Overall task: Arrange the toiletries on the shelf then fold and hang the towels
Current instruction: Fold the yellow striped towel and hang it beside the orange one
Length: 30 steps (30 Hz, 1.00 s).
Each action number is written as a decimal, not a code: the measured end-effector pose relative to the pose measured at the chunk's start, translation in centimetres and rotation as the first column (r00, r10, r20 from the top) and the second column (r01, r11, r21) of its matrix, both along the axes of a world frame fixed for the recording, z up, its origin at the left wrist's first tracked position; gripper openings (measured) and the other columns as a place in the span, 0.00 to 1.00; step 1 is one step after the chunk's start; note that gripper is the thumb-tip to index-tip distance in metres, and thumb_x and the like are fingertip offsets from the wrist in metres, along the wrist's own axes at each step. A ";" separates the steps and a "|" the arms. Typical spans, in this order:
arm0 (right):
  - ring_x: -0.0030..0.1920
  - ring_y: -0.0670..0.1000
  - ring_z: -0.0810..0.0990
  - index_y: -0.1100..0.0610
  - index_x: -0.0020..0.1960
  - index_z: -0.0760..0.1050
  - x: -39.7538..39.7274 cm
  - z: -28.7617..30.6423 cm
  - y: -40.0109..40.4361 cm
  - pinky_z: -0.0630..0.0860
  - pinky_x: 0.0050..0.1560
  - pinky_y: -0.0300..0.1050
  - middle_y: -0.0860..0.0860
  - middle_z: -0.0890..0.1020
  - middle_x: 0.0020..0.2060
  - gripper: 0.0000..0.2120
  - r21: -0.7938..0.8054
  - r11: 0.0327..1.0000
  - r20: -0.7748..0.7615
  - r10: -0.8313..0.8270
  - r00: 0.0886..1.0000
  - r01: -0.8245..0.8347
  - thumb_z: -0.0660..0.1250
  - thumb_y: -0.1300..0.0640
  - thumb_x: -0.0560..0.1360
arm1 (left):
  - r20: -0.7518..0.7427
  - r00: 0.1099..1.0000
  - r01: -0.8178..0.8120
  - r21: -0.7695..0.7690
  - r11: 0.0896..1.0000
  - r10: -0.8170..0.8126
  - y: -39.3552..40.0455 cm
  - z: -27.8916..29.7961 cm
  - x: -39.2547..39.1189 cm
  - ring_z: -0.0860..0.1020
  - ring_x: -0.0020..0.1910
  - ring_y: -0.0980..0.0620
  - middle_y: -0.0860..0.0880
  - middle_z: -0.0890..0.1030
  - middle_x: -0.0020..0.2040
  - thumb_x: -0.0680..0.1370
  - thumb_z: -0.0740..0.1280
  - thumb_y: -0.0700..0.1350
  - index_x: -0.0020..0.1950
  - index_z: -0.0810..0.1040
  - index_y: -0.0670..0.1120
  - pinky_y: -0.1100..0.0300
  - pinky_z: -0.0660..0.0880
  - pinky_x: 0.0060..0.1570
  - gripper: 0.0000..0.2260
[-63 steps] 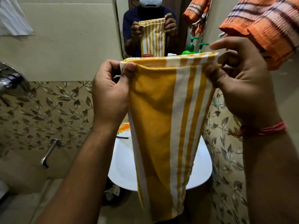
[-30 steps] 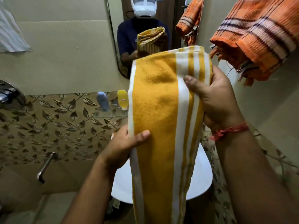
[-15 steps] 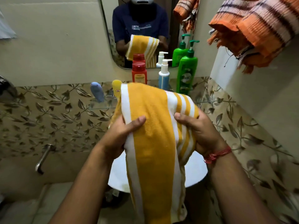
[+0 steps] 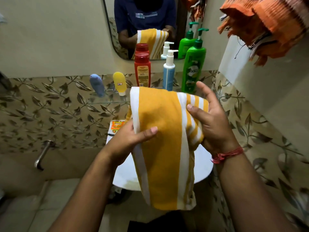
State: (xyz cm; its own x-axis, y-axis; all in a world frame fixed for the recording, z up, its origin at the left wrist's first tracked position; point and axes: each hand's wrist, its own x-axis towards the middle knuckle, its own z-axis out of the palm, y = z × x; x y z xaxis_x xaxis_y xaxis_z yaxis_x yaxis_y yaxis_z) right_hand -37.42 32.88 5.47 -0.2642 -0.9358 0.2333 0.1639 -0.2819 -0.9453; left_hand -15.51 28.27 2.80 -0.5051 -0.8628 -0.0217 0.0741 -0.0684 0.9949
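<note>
1. The yellow striped towel (image 4: 160,139) hangs folded between both hands, covering most of the white basin (image 4: 123,174) below.
2. On the glass shelf (image 4: 107,102) behind it stand a red bottle (image 4: 142,71), a white pump bottle (image 4: 168,72) and a green pump bottle (image 4: 194,67), close together.
3. A blue tube (image 4: 97,84) and a yellow tube (image 4: 119,82) stand further left; bare glass lies left of them.
4. The orange towel (image 4: 264,25) overhangs the upper right.

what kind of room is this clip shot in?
Most likely a small home bathroom: a white washbasin under a wall mirror, a glass shelf with toiletry bottles such as the green pump bottle, and an orange towel hanging up.
</note>
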 end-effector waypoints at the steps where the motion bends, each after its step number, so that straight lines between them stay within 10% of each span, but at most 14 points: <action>1: 0.56 0.55 0.82 0.49 0.76 0.62 -0.1 0.0 -0.1 0.81 0.58 0.55 0.49 0.84 0.55 0.33 -0.014 0.999 0.096 0.031 0.995 -0.030 0.66 0.69 0.76 | 0.000 0.999 -0.046 -0.019 0.999 0.046 0.3 -0.1 -0.2 0.83 0.58 0.47 0.49 0.85 0.58 0.66 0.81 0.54 0.64 0.77 0.49 0.54 0.82 0.55 0.29; 7: 0.63 0.60 0.80 0.40 0.79 0.52 -1.2 -1.8 0.5 0.75 0.64 0.57 0.59 0.79 0.63 0.47 0.085 0.945 -0.094 0.323 0.942 -0.316 0.72 0.67 0.71 | -0.139 0.938 -0.331 -0.078 0.940 0.318 0.0 0.9 -1.0 0.85 0.49 0.49 0.48 0.87 0.50 0.72 0.71 0.49 0.56 0.80 0.48 0.56 0.82 0.46 0.14; 14: 0.50 0.57 0.85 0.48 0.77 0.60 -0.3 -1.6 -0.2 0.83 0.48 0.53 0.58 0.85 0.50 0.35 -0.001 1.000 0.061 -0.019 0.998 0.019 0.69 0.63 0.75 | -0.034 0.892 -0.445 -0.242 0.862 0.451 0.0 1.1 -1.3 0.84 0.47 0.59 0.58 0.86 0.47 0.80 0.67 0.51 0.53 0.80 0.53 0.62 0.80 0.44 0.05; 20: 0.62 0.56 0.81 0.43 0.80 0.51 -1.2 -1.2 0.4 0.79 0.59 0.54 0.53 0.79 0.64 0.48 0.060 0.950 -0.126 0.312 0.942 -0.307 0.71 0.69 0.70 | -0.016 0.842 -0.522 -0.280 0.806 0.540 -0.7 2.2 -0.7 0.84 0.48 0.57 0.54 0.86 0.48 0.80 0.65 0.57 0.52 0.80 0.56 0.51 0.82 0.50 0.07; 30: 0.45 0.50 0.86 0.57 0.70 0.68 1.5 -1.2 -0.6 0.84 0.43 0.46 0.54 0.85 0.49 0.22 0.071 0.979 0.228 -0.204 0.952 0.192 0.66 0.64 0.77 | 0.004 0.849 -0.503 -0.295 0.812 0.528 -0.7 3.0 -0.8 0.84 0.46 0.57 0.54 0.86 0.46 0.81 0.62 0.56 0.52 0.79 0.57 0.55 0.82 0.45 0.08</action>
State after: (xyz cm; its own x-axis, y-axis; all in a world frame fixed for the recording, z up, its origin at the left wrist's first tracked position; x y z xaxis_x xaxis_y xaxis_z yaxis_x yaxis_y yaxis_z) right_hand -35.96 32.31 4.25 -0.4869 -0.8678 0.0996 0.3262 -0.2864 -0.9009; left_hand -16.28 27.58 5.76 0.0087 -0.9726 0.2324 -0.0607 0.2315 0.9709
